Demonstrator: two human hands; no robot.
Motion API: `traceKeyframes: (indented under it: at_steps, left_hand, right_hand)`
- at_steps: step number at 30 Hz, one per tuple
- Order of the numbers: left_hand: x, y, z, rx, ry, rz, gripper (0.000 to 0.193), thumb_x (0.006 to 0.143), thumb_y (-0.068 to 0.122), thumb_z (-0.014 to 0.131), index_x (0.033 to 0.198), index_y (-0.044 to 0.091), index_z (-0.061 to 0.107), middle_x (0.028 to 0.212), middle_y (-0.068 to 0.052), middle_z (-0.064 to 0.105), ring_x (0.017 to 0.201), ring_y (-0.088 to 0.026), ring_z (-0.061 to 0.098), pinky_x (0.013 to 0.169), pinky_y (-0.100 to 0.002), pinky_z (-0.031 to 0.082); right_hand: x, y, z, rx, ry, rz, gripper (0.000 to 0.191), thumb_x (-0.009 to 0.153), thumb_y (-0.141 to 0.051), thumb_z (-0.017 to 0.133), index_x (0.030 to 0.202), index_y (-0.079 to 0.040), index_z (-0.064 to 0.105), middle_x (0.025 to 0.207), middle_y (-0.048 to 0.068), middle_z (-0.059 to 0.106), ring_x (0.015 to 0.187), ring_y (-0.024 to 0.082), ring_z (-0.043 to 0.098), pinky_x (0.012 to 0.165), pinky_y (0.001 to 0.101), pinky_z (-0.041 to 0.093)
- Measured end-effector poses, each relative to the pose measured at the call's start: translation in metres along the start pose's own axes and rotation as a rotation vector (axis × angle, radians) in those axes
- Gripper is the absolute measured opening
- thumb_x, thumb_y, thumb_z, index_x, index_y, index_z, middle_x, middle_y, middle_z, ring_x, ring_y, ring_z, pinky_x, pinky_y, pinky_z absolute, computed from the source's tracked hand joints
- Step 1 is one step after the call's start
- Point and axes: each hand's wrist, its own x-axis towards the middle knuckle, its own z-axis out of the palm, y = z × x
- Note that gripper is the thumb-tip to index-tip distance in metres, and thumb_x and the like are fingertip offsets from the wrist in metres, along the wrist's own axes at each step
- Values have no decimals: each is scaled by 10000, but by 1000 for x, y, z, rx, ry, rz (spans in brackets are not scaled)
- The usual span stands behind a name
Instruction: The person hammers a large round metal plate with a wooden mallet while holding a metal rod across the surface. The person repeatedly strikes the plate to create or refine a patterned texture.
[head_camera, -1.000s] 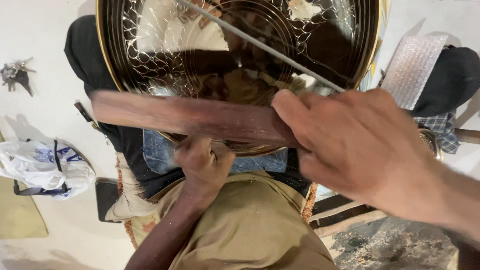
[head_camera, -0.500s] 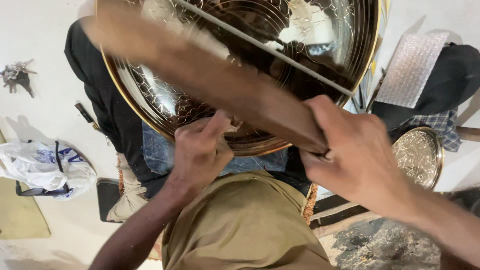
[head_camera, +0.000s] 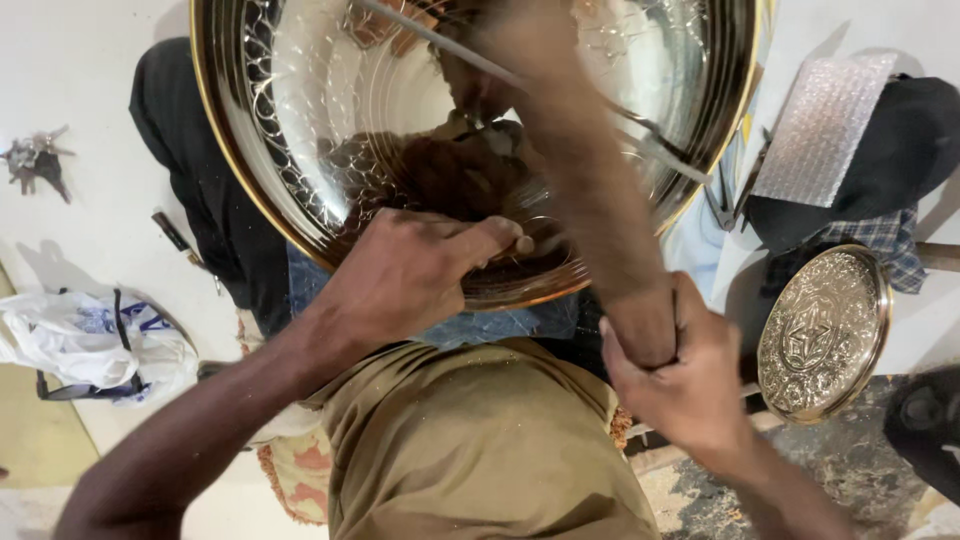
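While right fingers (head_camera: 690, 340) clench the wooden mallet (head_camera: 590, 190), left fingers (head_camera: 480, 240) press the tray (head_camera: 300, 150).

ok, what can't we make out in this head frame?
- Wooden stick: motion-blurred, upper end lost against the tray.
- Engraved tray: top cut off by the frame edge.
- Tool under left hand: the fingers hide nearly all of it.
- Right hand: grips the stick's lower end, hiding it.
- Small plate: its pattern is too small to read.
- Keys: too small.
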Motion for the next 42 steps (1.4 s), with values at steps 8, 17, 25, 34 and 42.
traceKeyframes:
  at_steps: [8, 17, 25, 34, 42]
  left_hand:
    - [12, -1, -14, -15, -135, 158, 632, 837, 5, 554, 1444, 180, 538, 546, -13, 537, 395, -124, 469, 378, -311, 464]
    - [19, -9, -27, 25, -192, 352, 334, 987, 134, 595, 1312, 182, 656, 484, -96, 528, 405, -206, 559, 435, -379, 509]
    - [36, -13, -36, 9, -154, 607, 504, 791, -34, 603, 1256, 146, 681, 584, -79, 580, 458, -218, 564, 439, -411, 479]
    - [36, -16, -34, 112, -202, 503, 599, 819, -71, 556, 1357, 185, 618, 488, -69, 487, 432, -246, 528, 453, -420, 471]
    - [39, -37, -32, -50, 39, 812, 545, 807, 2, 636, 1324, 175, 652, 789, -43, 593, 780, -264, 594, 742, -419, 475]
  right_hand:
    - [-24, 31, 34, 152, 51, 61, 310, 767, -98, 725, 1025, 11, 593, 707, 188, 714, 612, 265, 748, 581, 365, 561]
    - [-49, 48, 92, 278, 424, -105, 351, 815, -64, 789, 1080, 60, 594, 748, 151, 679, 628, 251, 681, 583, 326, 540]
    - [-55, 58, 115, 142, 298, 28, 286, 740, -45, 765, 960, 25, 595, 735, 175, 682, 666, 305, 719, 586, 338, 530]
    - [-58, 58, 125, 245, 401, -2, 274, 776, -91, 814, 933, -7, 606, 715, 125, 687, 592, 186, 665, 573, 308, 512]
    - [-62, 76, 131, 245, 536, -100, 258, 791, -95, 843, 940, -22, 646, 743, 133, 686, 632, 203, 678, 619, 320, 539]
